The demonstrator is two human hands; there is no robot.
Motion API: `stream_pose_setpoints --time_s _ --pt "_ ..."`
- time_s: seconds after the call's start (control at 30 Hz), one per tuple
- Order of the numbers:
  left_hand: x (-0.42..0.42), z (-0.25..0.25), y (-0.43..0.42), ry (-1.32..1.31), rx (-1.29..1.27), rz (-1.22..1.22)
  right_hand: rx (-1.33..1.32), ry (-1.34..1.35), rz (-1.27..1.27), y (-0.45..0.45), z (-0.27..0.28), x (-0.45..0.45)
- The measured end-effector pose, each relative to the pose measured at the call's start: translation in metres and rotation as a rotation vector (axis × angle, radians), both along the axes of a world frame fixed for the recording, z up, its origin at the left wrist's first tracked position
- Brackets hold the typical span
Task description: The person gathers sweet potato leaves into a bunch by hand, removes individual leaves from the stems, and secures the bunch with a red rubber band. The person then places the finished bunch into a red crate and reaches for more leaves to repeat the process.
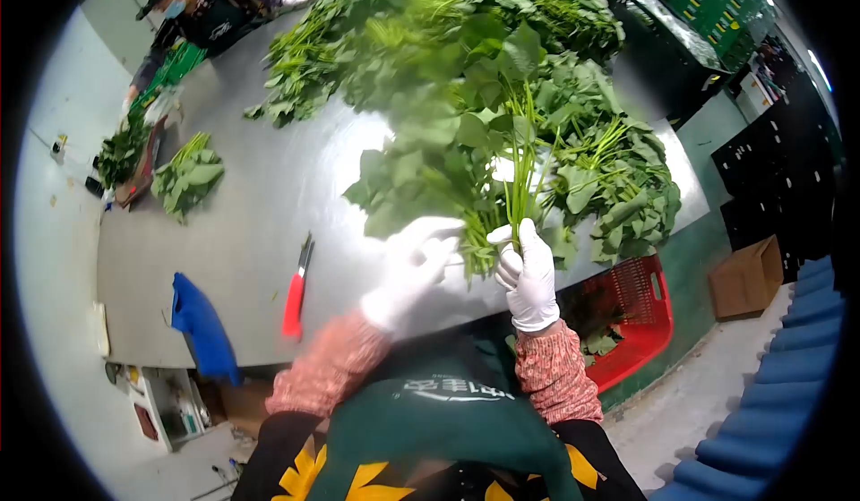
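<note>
My right hand [528, 277], in a white glove, grips a few upright green stems [520, 170] with leaves at their top. My left hand [417, 264], also gloved and blurred by motion, is just to the left, beside the stem ends of a leafy bunch [430, 179]; its fingers are bent, and whether they hold anything is unclear. Big heaps of leafy greens [555, 8] cover the far part of the metal table [242, 196]. More greens [618, 179] lie to the right of my right hand.
A red-handled knife [294, 304] and a blue cloth [202, 326] lie on the left. A small bunch [188, 177] is farther back. A red crate [658, 322] stands below the right edge. A masked co-worker [219, 8] stands at the far left. Dark crates [658, 44] are at the back right.
</note>
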State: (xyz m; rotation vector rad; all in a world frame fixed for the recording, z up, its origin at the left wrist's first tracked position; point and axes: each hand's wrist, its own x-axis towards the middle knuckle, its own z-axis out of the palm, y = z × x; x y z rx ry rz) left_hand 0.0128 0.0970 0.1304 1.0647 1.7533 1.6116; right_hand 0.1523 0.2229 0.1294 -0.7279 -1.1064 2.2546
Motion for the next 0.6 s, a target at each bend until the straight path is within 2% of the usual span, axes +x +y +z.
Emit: stream_pose_setpoints --time_s 0.1,0.13,0.23,0.33,0.37,0.47,0.53,0.6 --pt "0.015 0.007 0.020 -0.480 -0.019 -0.096 -0.055 -0.003 0.068 -0.023 -0.007 0.004" --pt "0.018 0.004 0.023 -0.747 -0.014 -0.124 -0.071 -0.067 0.101 -0.029 -0.012 0.007" --pt "0.022 -0.019 0.019 -0.901 -0.042 -0.165 0.050 -0.161 0.203 -0.040 -0.026 0.016" --pt "0.024 -0.030 0.014 -0.713 -0.105 -0.062 0.526 -0.299 0.154 -0.033 -0.054 0.018" --pt "0.024 -0.026 0.012 -0.646 -0.147 -0.054 0.822 -0.322 0.158 -0.023 -0.057 0.021" --pt "0.031 -0.025 0.017 -0.749 0.001 0.061 0.913 -0.335 -0.006 -0.027 -0.053 0.014" --pt "0.028 -0.022 0.017 -0.639 -0.062 0.102 1.068 -0.412 -0.157 -0.030 -0.049 0.007" --pt "0.027 -0.029 0.018 -0.458 -0.104 0.168 1.019 -0.329 -0.364 -0.025 -0.050 0.003"
